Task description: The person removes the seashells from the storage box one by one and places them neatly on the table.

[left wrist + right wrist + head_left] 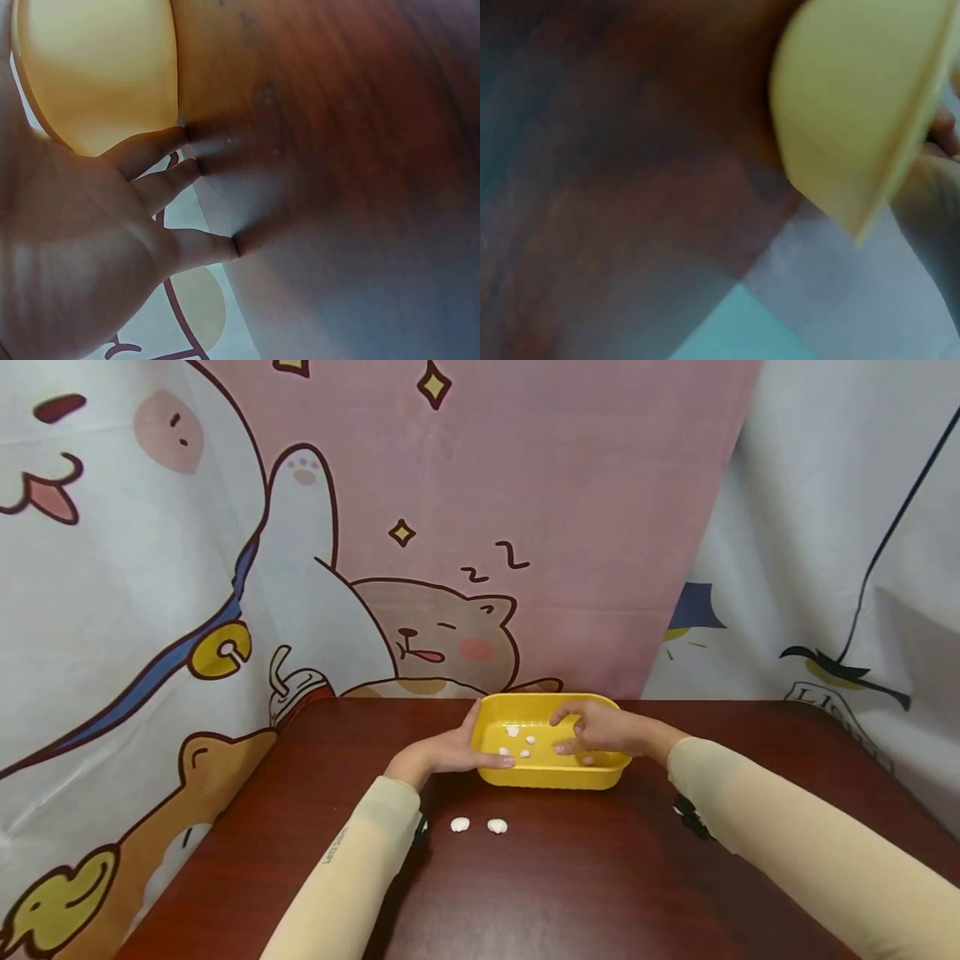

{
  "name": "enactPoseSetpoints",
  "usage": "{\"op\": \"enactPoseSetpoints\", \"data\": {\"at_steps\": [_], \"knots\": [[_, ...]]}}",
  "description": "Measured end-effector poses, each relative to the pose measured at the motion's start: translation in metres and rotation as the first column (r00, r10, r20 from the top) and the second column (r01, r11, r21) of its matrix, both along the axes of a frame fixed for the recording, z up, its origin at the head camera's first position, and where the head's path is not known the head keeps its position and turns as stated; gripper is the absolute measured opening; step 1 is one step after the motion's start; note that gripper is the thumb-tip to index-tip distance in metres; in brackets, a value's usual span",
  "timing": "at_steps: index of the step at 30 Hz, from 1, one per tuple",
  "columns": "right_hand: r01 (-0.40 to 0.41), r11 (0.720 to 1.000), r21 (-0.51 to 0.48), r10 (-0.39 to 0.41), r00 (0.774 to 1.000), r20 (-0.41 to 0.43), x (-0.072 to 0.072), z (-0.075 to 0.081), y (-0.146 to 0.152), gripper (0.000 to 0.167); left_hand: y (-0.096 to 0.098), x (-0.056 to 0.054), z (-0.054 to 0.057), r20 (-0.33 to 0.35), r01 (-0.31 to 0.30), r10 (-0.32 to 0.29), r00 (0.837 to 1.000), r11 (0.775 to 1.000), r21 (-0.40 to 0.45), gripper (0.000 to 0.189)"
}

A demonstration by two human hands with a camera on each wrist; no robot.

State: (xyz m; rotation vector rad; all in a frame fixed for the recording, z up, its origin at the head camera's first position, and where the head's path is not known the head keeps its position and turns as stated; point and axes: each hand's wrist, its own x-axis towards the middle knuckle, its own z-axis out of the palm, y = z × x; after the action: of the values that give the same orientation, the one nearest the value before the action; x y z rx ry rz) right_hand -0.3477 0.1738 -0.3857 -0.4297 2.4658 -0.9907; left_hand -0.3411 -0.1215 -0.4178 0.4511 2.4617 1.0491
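Here, red-brown table (585,877), yellow basin (551,777), cartoon backdrop (600,485)

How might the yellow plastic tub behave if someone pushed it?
The yellow plastic tub probably stays stiff, given its crisp moulded shape. Its wide, low build suggests sliding rather than tipping. The small white shells lying loose inside would likely shift.

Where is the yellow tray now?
In the head view, the tray is right of centre, left hand at its left end, right hand over it.
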Motion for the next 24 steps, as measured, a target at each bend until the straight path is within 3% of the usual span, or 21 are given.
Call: {"op": "enactPoseSetpoints", "data": {"at_steps": [3, 7, 10, 15, 24], "knots": [[-0.030, 1.000, 0.006, 0.030, 1.000, 0.003, 0.002, -0.010, -0.006, 0.053, 0.000, 0.000, 0.000, -0.010, 0.001, -0.001, 1.000, 1.000, -0.005, 0.134], [-0.138, 0.989, 0.062, 0.143, 0.986, -0.081, 0.001, -0.021, -0.017, 0.031, -0.001, -0.001, -0.002, -0.011, 0.003, -0.003, 1.000, 1.000, 0.001, 0.134], [-0.199, 0.973, 0.116, 0.215, 0.966, -0.144, 0.000, -0.028, -0.023, 0.039, -0.001, -0.002, -0.004, -0.009, 0.007, -0.007, 1.000, 1.000, 0.016, 0.133], [-0.215, 0.965, 0.153, 0.244, 0.946, -0.213, -0.003, -0.035, -0.024, 0.040, 0.001, -0.003, -0.005, -0.013, 0.016, -0.016, 1.000, 1.000, 0.013, 0.133], [-0.281, 0.948, 0.152, 0.309, 0.928, -0.210, -0.011, -0.038, -0.021, 0.042, -0.001, -0.004, -0.005, -0.018, 0.011, -0.011, 1.000, 1.000, -0.021, 0.136]]}}
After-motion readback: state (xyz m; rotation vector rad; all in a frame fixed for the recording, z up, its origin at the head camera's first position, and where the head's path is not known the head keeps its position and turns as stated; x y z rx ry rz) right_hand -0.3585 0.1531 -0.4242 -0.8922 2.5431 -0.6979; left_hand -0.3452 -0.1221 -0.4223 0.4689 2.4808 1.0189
